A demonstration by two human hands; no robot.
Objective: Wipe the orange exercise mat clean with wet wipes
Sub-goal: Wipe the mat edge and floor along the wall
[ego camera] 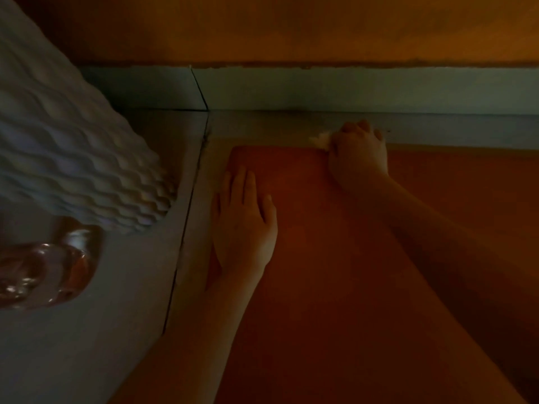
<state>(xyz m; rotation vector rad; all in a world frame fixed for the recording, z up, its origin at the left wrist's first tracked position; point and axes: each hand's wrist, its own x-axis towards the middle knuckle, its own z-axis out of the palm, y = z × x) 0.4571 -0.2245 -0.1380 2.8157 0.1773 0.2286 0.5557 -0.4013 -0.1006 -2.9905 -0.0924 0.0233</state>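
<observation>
Seemingly the wiping is under way, not finished. The orange exercise mat [320,258] lies flat on the floor [116,316], its far short edge just beside the pale skirting board [320,88] under an orange wall [291,30]. The right hand [357,156] is at that far edge, near the mat's far left corner, its fingers [358,126] curled round a crumpled white wet wipe [319,139], part of which pokes out to the left of the knuckles. The left hand [245,225] rests flat on the mat close to its left edge, fingers [243,185] straight and released, pinning the mat down and holding nothing.

How much is already clean I cannot tell. The light is very dim, and no damp streaks, dirt or sheen show on the surface to separate wiped parts from unwiped ones. Judging by the wipe's place at the far end, that edge is the part in hand, and the long stretch of mat running toward the camera probably remains, or at least cannot be confirmed as done.

No brand, label or writing can be read anywhere. No wipe packet is in view. To the left on the floor stand a white ribbed object [73,158] and a glass object [43,272], both unmarked.
</observation>
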